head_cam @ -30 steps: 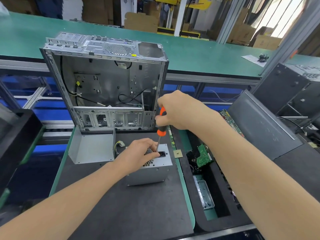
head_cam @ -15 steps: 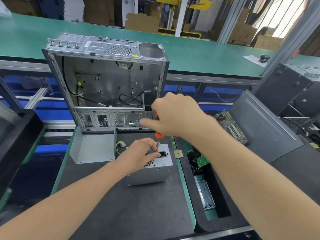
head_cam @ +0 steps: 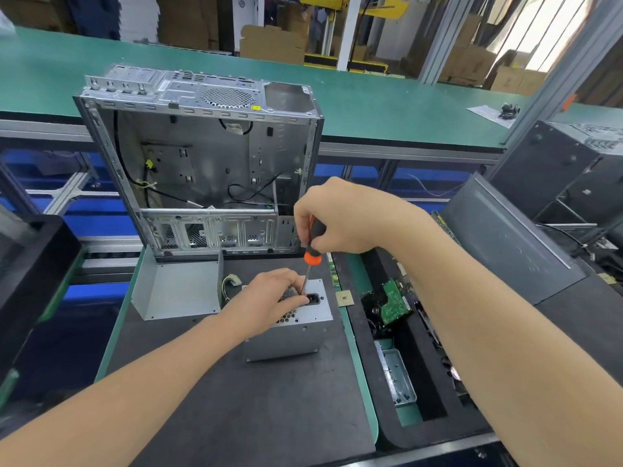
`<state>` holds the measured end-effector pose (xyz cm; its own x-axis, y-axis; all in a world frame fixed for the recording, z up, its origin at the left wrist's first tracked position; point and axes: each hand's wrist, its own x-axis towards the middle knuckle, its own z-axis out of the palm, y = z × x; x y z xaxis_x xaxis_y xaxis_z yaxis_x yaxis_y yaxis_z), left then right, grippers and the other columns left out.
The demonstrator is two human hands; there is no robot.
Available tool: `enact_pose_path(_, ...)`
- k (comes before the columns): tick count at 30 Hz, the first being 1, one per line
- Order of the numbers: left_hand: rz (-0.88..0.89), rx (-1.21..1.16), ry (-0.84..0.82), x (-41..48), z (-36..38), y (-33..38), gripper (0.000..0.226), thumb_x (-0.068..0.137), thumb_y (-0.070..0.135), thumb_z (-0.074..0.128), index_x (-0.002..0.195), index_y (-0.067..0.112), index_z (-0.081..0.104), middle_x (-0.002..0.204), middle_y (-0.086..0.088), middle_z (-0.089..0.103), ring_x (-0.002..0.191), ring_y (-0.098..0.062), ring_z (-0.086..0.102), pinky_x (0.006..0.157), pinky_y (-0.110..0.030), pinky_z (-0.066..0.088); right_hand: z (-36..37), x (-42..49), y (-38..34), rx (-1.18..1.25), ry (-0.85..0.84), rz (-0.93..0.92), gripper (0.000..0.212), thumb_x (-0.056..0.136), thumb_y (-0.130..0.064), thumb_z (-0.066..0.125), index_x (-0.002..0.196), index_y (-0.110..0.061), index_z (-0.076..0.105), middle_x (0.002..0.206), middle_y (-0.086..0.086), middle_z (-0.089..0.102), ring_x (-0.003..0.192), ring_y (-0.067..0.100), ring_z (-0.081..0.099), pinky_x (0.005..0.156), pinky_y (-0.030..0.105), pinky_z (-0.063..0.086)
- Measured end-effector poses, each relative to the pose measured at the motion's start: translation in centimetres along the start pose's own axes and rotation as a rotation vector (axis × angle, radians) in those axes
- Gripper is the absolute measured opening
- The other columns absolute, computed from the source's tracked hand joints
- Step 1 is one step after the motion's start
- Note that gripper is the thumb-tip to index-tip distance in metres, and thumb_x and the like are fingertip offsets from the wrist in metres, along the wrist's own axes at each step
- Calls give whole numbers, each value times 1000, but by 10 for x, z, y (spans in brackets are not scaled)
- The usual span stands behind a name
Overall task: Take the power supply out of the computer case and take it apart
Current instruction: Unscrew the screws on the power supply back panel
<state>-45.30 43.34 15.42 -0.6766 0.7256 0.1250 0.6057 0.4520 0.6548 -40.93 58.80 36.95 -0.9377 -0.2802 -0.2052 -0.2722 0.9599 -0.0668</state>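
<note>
Where the power supply (head_cam: 290, 332) sits: near the middle of the black mat (head_cam: 253, 409), just in front of the computer case (head_cam: 202, 156); a grey metal box, vented face and black mains socket turned upward.
Left hand (head_cam: 266, 305): lies on the power supply's top face, fingers bent over the vent holes beside the socket; whether they pinch the screwdriver's shaft cannot be told.
Right hand (head_cam: 337, 217): above the power supply, fingers clamped round the screwdriver's handle.
Screwdriver (head_cam: 312, 244): orange-and-black handle, almost upright, tip down on the top face at the left fingers.
Wire bundle (head_cam: 232, 282): yellow and black leads with a pale plug, at the power supply's far left corner.
Metal cover (head_cam: 175, 288): bent grey sheet, just left of the power supply.
Computer case: stands at the mat's far edge, open side facing the person, black cables inside.
Chip (head_cam: 344, 298): small square at the mat's right edge.
Bin (head_cam: 435, 419): right of the mat, holding a green circuit board (head_cam: 392, 301) and a clear tray (head_cam: 396, 379).
</note>
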Motion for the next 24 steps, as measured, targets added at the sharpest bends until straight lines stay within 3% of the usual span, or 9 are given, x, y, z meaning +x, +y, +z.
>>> enact_pose_path(4,-24,-15,7,0,1,0,25,97,41,70,81,39,51,109,15,68,120,-8,64,98,-38,51,1,-2,-2,55,-32,-40,31,80,-3,68,100,-26,73,96,-10,69,88,12,65,65,28,50)
enact_pose_path(7,-37,-58,17,1,1,-1,26,96,37,73,79,35,53,103,14,67,126,-2,61,98,-38,53,7,-1,-5,63,53,-65,19,87,-27,73,106,-25,69,94,-11,61,89,11,59,68,27,49)
enact_pose_path(9,-40,-66,22,2,2,-3,25,96,37,73,79,33,54,103,16,68,129,4,57,99,-35,53,15,2,-9,50,137,6,28,93,-48,67,97,-21,65,89,-8,55,87,16,58,66,30,48)
enact_pose_path(11,-39,-68,24,3,4,-5,25,96,37,72,80,33,55,108,17,68,130,8,55,99,-28,52,23,8,-12,24,222,137,44,96,-60,57,82,-18,54,83,-1,51,78,23,58,58,33,45)
enact_pose_path(14,-32,-62,27,4,6,-9,25,96,36,73,79,33,54,110,19,68,130,11,53,91,-4,42,28,14,-15,-70,390,313,57,98,-65,51,68,-19,36,73,1,40,59,18,43,46,28,29)
enact_pose_path(17,-28,-56,30,4,8,-12,27,95,35,74,78,34,53,105,22,67,128,12,53,88,0,40,29,14,-15,-114,446,439,63,96,-69,50,66,-18,29,68,1,37,52,17,36,44,27,25)
enact_pose_path(20,-10,-54,33,5,9,-13,25,96,36,73,80,34,54,107,20,67,125,8,57,90,-5,43,32,15,-16,-175,389,434,61,97,-65,53,66,-17,31,66,1,39,51,19,37,45,27,23)
enact_pose_path(24,-16,-37,-21,4,6,-10,19,98,39,69,84,34,56,108,14,66,120,-10,64,98,-36,53,26,19,-15,-127,249,194,29,95,-36,65,84,-13,52,75,4,52,68,29,58,47,28,33)
